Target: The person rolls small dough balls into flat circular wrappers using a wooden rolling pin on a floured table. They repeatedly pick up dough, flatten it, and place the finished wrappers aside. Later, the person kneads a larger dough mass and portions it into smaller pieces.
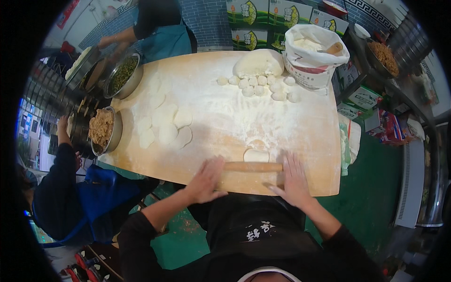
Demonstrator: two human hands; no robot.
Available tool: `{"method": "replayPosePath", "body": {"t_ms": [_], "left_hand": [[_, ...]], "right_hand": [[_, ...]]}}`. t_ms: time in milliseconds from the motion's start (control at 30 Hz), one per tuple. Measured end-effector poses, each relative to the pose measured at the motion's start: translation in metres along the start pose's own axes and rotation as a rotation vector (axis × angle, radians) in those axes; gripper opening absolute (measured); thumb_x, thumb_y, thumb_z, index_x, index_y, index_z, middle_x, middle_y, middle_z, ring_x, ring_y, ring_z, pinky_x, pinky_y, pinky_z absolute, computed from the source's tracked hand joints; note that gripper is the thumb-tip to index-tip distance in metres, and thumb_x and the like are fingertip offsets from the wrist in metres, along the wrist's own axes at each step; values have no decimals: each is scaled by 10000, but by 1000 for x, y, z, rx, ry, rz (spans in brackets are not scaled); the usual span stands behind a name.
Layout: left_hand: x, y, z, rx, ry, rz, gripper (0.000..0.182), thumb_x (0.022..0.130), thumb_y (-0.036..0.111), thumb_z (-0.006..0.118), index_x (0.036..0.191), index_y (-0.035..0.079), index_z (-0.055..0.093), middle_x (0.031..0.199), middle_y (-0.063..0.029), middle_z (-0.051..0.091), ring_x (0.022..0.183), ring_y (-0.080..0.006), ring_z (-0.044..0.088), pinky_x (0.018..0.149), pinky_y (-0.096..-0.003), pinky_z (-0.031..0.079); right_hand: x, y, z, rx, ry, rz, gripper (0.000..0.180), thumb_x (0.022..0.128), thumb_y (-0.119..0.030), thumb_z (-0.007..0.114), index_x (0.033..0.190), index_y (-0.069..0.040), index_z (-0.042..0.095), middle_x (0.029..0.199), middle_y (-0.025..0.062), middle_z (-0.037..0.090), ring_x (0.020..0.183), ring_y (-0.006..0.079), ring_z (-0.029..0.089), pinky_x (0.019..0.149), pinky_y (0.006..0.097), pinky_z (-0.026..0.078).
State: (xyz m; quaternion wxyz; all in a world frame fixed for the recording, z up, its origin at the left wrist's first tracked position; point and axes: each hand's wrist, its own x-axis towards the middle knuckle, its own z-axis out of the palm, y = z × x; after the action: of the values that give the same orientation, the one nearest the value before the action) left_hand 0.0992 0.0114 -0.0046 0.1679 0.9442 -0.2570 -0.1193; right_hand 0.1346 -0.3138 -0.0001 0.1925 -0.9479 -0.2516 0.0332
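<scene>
A wooden rolling pin point(253, 166) lies crosswise near the front edge of the floured board point(225, 141). My left hand point(208, 178) covers its left end, palm down with the fingers stretched forward. Over the right end rests my right hand point(293, 178), also flat, its thumb spread inward. A small dough round point(256, 155) shows just beyond the pin, its near part hidden under it. Rolled dough wrappers point(168, 133) lie overlapping to the left. Several small dough pieces point(260, 81) sit at the far right, in front of a large dough lump point(259, 63).
An open flour sack point(312, 67) stands at the far right corner. Metal bowls of meat filling point(101, 129) and chopped greens point(124, 75) line the left edge. One person in a teal apron point(165, 40) is at the far left; another in a blue apron point(102, 188) is at near left.
</scene>
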Motion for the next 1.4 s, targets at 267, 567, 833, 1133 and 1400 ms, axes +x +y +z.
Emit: {"method": "replayPosePath", "body": {"t_ms": [267, 567, 833, 1133, 1400], "left_hand": [[-4, 20, 2, -126, 174, 76, 1043, 854, 552, 640, 1510, -88, 143, 1584, -299, 144, 1485, -429, 128, 1196, -533, 133], [13, 37, 0, -98, 321, -151, 951, 828, 459, 669, 1455, -127, 259, 1525, -326, 267, 1429, -460, 252, 1180, -543, 183], [26, -3, 27, 55, 479, -203, 937, 800, 448, 733, 1444, -90, 317, 1522, -326, 262, 1413, -470, 269, 1159, -557, 220], [52, -83, 55, -291, 989, -344, 364, 866, 137, 675, 1158, -38, 546, 1202, -219, 539, 1156, -369, 499, 1010, -452, 376], [-53, -74, 57, -544, 1345, -744, 256, 1006, 181, 516, 1117, -46, 474, 956, -170, 525, 859, -292, 516, 816, -370, 428]], "right_hand": [[0, 18, 10, 19, 85, 57, 915, 851, -504, 666, 1440, 103, 319, 1533, 291, 281, 1439, 458, 225, 1174, 540, 198], [32, 16, -2, 39, 196, -31, 893, 829, -436, 705, 1438, 93, 323, 1515, 304, 305, 1437, 449, 244, 1182, 538, 182], [44, 21, 19, 55, 217, -139, 764, 831, -381, 706, 1420, 7, 412, 1481, 245, 400, 1419, 387, 310, 1147, 523, 257], [123, 15, 28, 224, -542, 69, 218, 770, -237, 719, 911, -72, 702, 919, 158, 681, 872, 323, 651, 771, 418, 508], [244, -98, 60, 576, 1, -379, 248, 870, -243, 612, 1041, -74, 674, 977, 172, 660, 922, 334, 635, 787, 443, 496]]}}
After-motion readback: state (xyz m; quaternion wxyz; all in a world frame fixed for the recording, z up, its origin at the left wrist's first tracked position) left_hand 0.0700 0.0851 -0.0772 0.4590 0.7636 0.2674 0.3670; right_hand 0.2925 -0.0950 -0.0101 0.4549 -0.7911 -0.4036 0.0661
